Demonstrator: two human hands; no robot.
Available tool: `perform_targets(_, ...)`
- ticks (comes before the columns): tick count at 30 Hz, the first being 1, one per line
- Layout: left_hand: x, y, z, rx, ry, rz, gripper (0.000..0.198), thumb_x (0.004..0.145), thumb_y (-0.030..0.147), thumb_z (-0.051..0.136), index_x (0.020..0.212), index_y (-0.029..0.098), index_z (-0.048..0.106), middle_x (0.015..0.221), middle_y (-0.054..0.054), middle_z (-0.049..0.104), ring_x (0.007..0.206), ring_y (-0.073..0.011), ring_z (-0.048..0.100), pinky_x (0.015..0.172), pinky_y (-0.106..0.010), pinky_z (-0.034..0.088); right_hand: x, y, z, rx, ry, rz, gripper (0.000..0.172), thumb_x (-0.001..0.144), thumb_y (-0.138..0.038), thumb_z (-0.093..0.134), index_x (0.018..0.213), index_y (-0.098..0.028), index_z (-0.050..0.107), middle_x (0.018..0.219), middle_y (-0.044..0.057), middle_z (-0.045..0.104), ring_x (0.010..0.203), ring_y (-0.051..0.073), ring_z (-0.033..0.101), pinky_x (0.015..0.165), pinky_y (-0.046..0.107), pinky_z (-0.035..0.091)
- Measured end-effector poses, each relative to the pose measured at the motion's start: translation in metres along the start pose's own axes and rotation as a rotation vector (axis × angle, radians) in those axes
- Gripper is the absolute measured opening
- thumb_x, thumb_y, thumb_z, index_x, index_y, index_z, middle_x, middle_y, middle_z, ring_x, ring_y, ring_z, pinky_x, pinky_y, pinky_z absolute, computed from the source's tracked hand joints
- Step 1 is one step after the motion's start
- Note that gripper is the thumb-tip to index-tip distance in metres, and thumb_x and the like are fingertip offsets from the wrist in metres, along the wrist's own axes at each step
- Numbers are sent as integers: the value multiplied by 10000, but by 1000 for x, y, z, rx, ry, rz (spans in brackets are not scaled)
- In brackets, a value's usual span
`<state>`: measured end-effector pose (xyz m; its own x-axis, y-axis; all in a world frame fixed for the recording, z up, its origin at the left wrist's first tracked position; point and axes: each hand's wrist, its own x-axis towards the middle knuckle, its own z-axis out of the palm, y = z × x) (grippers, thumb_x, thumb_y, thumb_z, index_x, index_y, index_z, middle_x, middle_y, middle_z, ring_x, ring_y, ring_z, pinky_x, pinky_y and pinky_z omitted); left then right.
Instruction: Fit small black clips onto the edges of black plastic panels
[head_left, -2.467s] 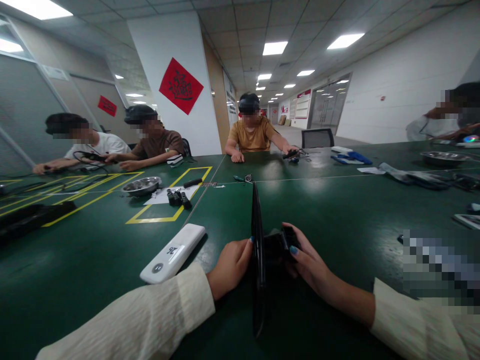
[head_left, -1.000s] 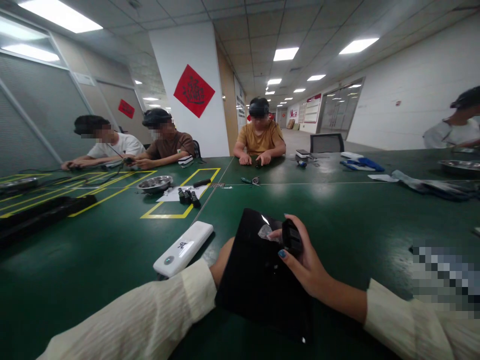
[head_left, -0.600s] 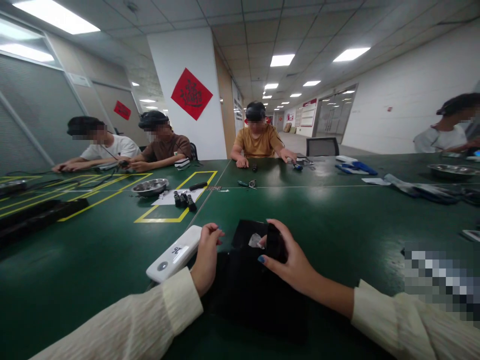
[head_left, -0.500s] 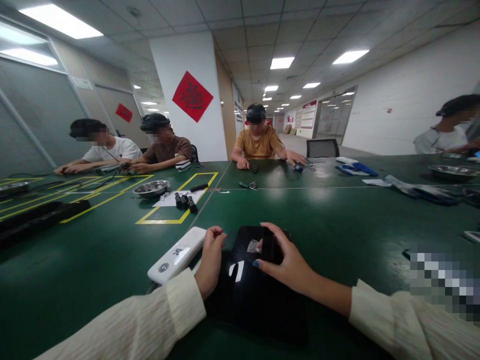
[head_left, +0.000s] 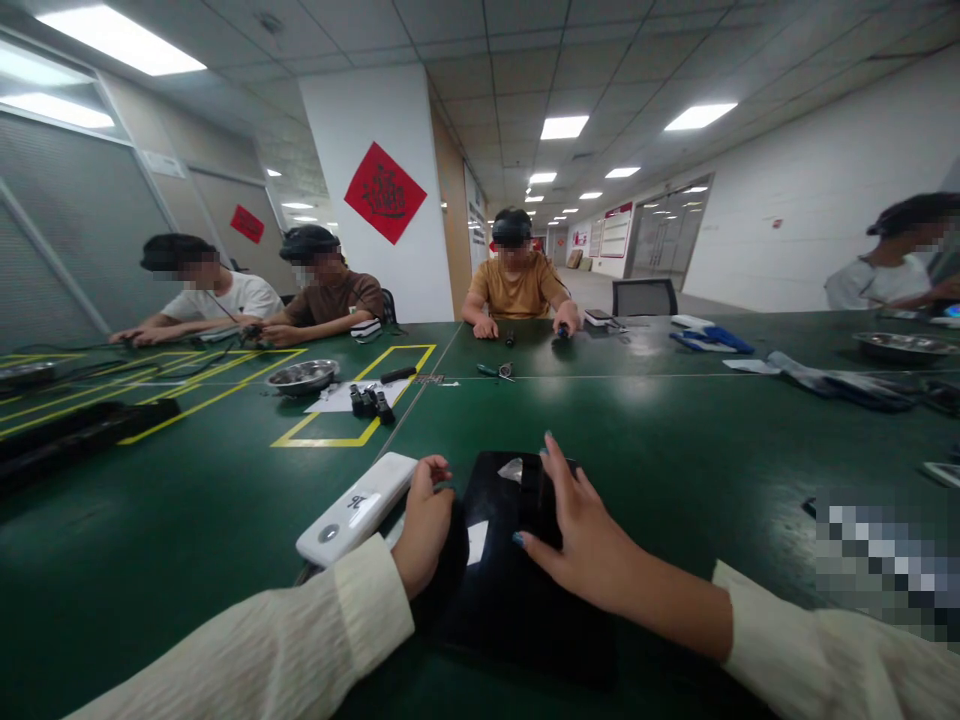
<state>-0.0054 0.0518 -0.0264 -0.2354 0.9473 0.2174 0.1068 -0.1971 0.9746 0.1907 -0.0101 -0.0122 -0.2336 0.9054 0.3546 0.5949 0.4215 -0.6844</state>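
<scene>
Straight ahead of me lies a glossy black panel [head_left: 517, 620] on the green table. On its far part is a small dark block [head_left: 531, 495], with my right hand [head_left: 592, 540] against its right side. That hand is open, its fingers stretched up and thumb apart. A small crumpled translucent piece [head_left: 512, 470] sits left of the block. My left hand [head_left: 426, 525] is by the panel's left edge, fingers loosely curled and apart from the thumb, with nothing seen in it. Beside it lies a white power bank [head_left: 352, 512] with a display.
Beyond are a metal bowl [head_left: 304, 377], black parts [head_left: 371, 403] on white paper, and green-handled pliers [head_left: 495, 371]. Blue-and-grey cloth items [head_left: 840, 382] and another bowl [head_left: 906, 347] are at right. Several people sit around the table [head_left: 690, 440], one person [head_left: 517, 285] directly opposite.
My right hand's grip around the block has opened out, with the fingers straighter. The translucent piece has shifted slightly away from me. Across the table, a person's hand has moved inward with a dark object.
</scene>
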Motion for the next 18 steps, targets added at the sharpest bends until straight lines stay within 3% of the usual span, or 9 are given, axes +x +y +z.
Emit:
perform_targets(3, -2, 4, 0, -9, -6, -5, 311, 563, 21, 454, 811, 204, 498, 813, 20, 506, 827, -153, 502, 724, -249, 379, -27, -8, 17, -70, 76, 92, 1065, 745, -268, 609, 1410, -314, -221, 1526, 131, 59, 1378, 366, 78, 1045, 670, 109)
perform_targets(5, -4, 7, 1, -25, -55, -28, 323, 544, 14, 470, 805, 203, 493, 798, 23, 514, 813, -149, 509, 704, -237, 387, -45, -8, 30, -107, 38, -29, 1128, 707, -307, 655, 1405, -319, -231, 1528, 110, -95, 1360, 435, -2, 1008, 723, 81)
perform_targets(8, -5, 10, 2, -49, -140, -58, 338, 523, 13, 479, 804, 202, 489, 758, 34, 524, 750, -133, 522, 650, -215, 395, -61, -1, 42, -181, -119, -210, 1141, 651, -404, 716, 1425, -382, -122, 1496, 53, -235, 1307, 547, 3, 926, 796, 69)
perform_targets(14, -8, 14, 4, -170, -167, -163, 320, 603, 143, 629, 824, 216, 410, 761, 21, 628, 697, -137, 602, 622, -222, 431, -52, -4, 35, -257, -273, -155, 908, 626, -441, 738, 1405, -391, 273, 1502, 77, -144, 1261, 600, 14, 893, 813, 28)
perform_targets(18, -9, 23, 5, -215, -225, -190, 379, 620, 249, 707, 810, 218, 382, 754, 8, 665, 756, -163, 648, 643, -232, 455, -38, -15, 18, -260, -285, -190, 721, 735, -353, 660, 1381, -380, 341, 1514, 63, -84, 1321, 496, 4, 983, 736, 42)
